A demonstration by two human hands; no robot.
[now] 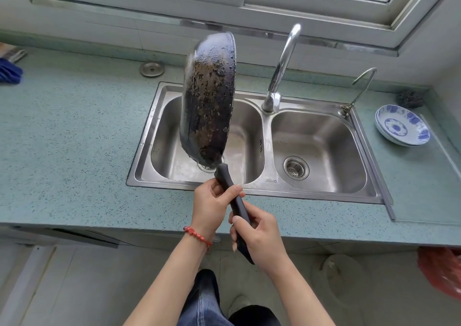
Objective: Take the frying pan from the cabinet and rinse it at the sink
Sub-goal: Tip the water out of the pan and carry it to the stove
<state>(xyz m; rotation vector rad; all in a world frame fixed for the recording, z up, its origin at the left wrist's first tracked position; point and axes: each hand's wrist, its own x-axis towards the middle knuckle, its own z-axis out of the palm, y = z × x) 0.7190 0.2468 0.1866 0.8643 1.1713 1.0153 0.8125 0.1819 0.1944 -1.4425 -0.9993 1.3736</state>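
The frying pan (208,101) hangs on edge over the left basin of the steel double sink (267,188), its blackened, flaky underside turned toward me and to the left. Its dark handle slants down toward me. My left hand (212,204) grips the handle near the pan, and a red bead bracelet is on that wrist. My right hand (259,236) grips the handle's lower end. The tall chrome faucet (280,68) stands behind the divider, its spout pointing right of the pan; no water stream shows.
A small second tap (359,90) stands at the sink's back right corner. Stacked blue-and-white plates (403,126) and a dark scrubber (410,98) sit on the counter to the right. A round metal cap (151,69) lies behind the sink. A blue cloth (8,72) is at far left.
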